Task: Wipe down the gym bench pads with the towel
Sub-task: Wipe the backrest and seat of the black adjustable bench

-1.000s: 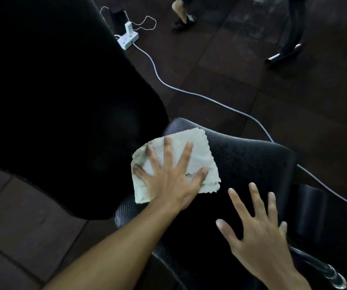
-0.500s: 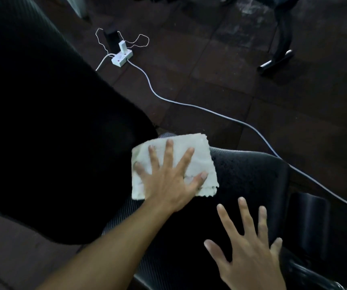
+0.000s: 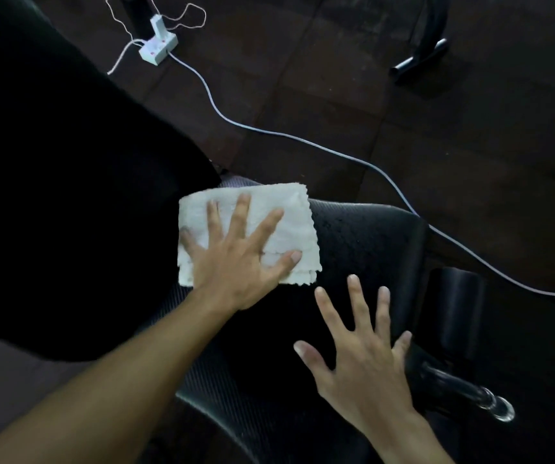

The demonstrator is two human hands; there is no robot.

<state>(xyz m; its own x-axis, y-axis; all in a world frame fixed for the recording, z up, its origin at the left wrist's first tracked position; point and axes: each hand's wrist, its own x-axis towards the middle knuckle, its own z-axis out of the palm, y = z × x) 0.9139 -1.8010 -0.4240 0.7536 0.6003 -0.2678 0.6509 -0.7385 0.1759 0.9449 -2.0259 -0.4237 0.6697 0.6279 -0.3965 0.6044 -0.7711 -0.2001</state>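
A folded white towel (image 3: 289,216) lies on the far left corner of the black textured seat pad (image 3: 363,236). My left hand (image 3: 235,262) presses flat on the towel with its fingers spread. The towel's far edge reaches the pad's far rim. My right hand (image 3: 363,363) is open with fingers apart over the near right part of the same pad, holding nothing. A large black back pad (image 3: 68,195) fills the left side of the view, and the towel touches its edge.
A white power strip (image 3: 158,48) lies on the dark floor at the back, and its grey cable (image 3: 302,142) runs right past the bench. A black roller pad (image 3: 457,309) and chrome bar end (image 3: 500,410) sit right of the seat. A machine foot (image 3: 420,58) stands far right.
My left hand has slid the towel toward the pad's far edge. My right hand has shifted a little to the left, staying open. The view has tilted down slightly.
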